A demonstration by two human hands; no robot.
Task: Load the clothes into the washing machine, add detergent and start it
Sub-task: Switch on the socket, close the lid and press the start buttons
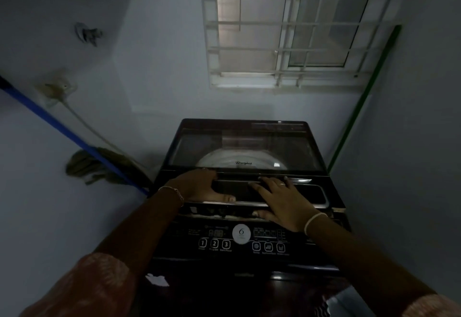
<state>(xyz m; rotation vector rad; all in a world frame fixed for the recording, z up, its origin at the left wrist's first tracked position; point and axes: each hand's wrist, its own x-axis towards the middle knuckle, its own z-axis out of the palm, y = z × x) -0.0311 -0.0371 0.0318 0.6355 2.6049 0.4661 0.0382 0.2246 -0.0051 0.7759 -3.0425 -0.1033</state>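
Head view: left hand (197, 186), right hand (282, 199) grasp lid (309, 191) front.

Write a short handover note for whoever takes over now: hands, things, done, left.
Left hand: grips the front section of the lid, thumb on its near edge.
Right hand: fingers flat on the lid, thumb under its front edge.
Washing machine: lid down or almost; no clothes or detergent in view.
Done: unclear whether it is loaded.
Left: likely detergent, then start at the control panel.
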